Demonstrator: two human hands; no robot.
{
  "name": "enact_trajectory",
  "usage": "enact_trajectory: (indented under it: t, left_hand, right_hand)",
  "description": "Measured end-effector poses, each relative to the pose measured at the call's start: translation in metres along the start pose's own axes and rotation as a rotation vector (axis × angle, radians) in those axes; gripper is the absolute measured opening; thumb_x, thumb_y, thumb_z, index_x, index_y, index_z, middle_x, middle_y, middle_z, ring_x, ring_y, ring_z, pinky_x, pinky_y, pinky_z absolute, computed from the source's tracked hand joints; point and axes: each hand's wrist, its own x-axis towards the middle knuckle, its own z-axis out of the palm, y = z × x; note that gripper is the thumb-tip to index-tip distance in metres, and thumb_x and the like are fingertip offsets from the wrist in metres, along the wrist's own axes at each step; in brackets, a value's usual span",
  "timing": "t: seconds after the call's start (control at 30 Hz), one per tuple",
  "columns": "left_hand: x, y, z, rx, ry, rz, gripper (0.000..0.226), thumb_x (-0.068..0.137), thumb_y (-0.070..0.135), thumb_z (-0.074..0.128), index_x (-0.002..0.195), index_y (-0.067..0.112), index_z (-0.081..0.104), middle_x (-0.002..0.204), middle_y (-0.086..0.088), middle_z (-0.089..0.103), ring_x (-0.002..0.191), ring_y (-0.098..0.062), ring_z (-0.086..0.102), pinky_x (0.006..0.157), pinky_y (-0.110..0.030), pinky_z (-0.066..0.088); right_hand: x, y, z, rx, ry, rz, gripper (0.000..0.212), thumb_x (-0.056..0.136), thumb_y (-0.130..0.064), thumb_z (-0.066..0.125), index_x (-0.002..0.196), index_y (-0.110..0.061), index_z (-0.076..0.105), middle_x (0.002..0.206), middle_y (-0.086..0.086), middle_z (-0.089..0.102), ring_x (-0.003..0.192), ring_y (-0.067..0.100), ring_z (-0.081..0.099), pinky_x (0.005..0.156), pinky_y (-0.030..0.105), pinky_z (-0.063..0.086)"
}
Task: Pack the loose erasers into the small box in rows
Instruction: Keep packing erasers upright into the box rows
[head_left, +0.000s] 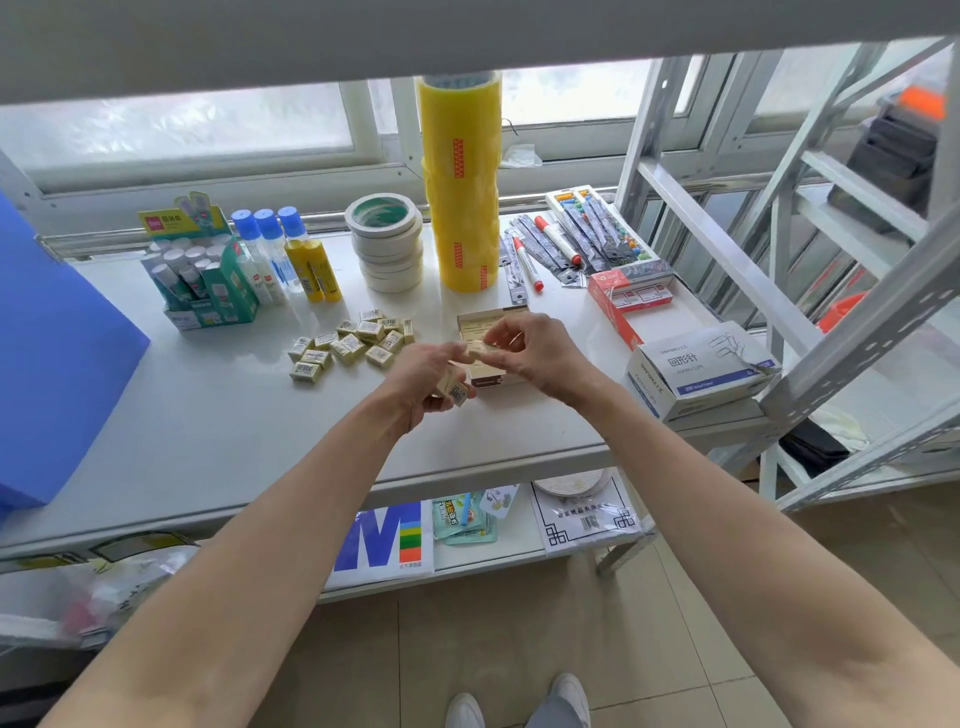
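Several loose pale-yellow erasers (345, 345) with barcode labels lie in a heap on the white table. To their right stands the small open cardboard box (480, 325), partly hidden by my hands. My left hand (428, 379) grips two or three erasers (454, 388) just left of the box's front. My right hand (530, 348) hovers over the box and pinches one eraser (482, 353) at the fingertips. The box's inside is mostly covered.
Behind stand a tall stack of yellow tape rolls (460, 182), masking tape rolls (387, 241), glue bottles (283, 254) and a green glue-stick carton (200, 270). Markers and pens (558, 244) lie at back right, paper-clip boxes (696, 369) at right, a blue bin (49, 364) at left.
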Motion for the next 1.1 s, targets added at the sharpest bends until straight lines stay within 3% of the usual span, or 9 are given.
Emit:
enact_trajectory:
  t: [0.13,0.3,0.4,0.5,0.57,0.8,1.1]
  left_hand:
    - [0.009,0.000,0.001,0.166,0.136,0.014,0.021,0.096,0.025,0.057,0.101,0.005,0.062,0.069,-0.009,0.057,0.055,-0.020,0.065,0.036,-0.018,0.043]
    - [0.014,0.001,0.011,0.394,0.149,0.040,0.018,0.094,0.022,0.060,0.101,0.006,0.065,0.066,-0.010,0.058,0.054,-0.025,0.064,0.041,-0.022,0.045]
    - [0.017,-0.001,0.019,0.495,0.149,0.070,0.021,0.092,0.017,0.059,0.095,-0.001,0.069,0.064,-0.012,0.059,0.043,-0.020,0.059,0.041,-0.022,0.045]
    - [0.019,-0.002,0.024,0.582,0.165,0.097,0.025,0.090,0.017,0.057,0.092,-0.005,0.068,0.073,-0.021,0.068,0.052,-0.026,0.062,0.052,-0.032,0.055]
    - [0.018,-0.001,0.025,0.629,0.174,0.104,0.023,0.090,0.017,0.056,0.090,-0.002,0.068,0.072,-0.018,0.068,0.052,-0.026,0.062,0.056,-0.032,0.057]
    - [0.020,0.002,0.026,0.656,0.147,0.078,0.014,0.089,0.010,0.052,0.087,0.003,0.063,0.068,-0.012,0.061,0.046,-0.023,0.057,0.045,-0.024,0.048]
    - [0.021,0.004,0.027,0.661,0.134,0.060,0.011,0.089,0.007,0.050,0.084,0.004,0.059,0.068,-0.014,0.060,0.044,-0.022,0.055,0.037,-0.020,0.043]
  right_hand:
    - [0.002,0.020,-0.021,-0.217,0.078,0.034,0.023,0.082,-0.026,0.075,0.097,-0.009,0.070,0.091,0.005,0.060,0.080,0.016,0.059,0.075,0.025,0.050]
    - [0.007,0.034,-0.036,-0.408,0.014,0.039,0.017,0.082,-0.016,0.073,0.098,-0.011,0.071,0.099,0.009,0.061,0.086,0.021,0.061,0.088,0.034,0.051]
    - [0.011,0.033,-0.036,-0.477,-0.045,0.022,0.019,0.082,-0.017,0.073,0.100,-0.012,0.071,0.101,0.008,0.057,0.083,0.016,0.054,0.085,0.029,0.047]
    - [0.015,0.032,-0.034,-0.516,-0.070,0.009,0.020,0.082,-0.017,0.072,0.101,-0.013,0.072,0.100,0.006,0.055,0.083,0.014,0.052,0.080,0.023,0.042]
    - [0.017,0.033,-0.032,-0.527,-0.086,0.007,0.021,0.082,-0.017,0.073,0.102,-0.012,0.072,0.100,0.007,0.057,0.083,0.014,0.053,0.080,0.023,0.042]
    - [0.021,0.032,-0.031,-0.551,-0.113,-0.001,0.022,0.082,-0.016,0.074,0.103,-0.011,0.071,0.099,0.005,0.056,0.082,0.014,0.051,0.076,0.021,0.036]
    - [0.023,0.031,-0.032,-0.588,-0.158,-0.031,0.021,0.080,-0.015,0.076,0.098,-0.009,0.068,0.101,0.008,0.059,0.088,0.021,0.057,0.078,0.027,0.044]
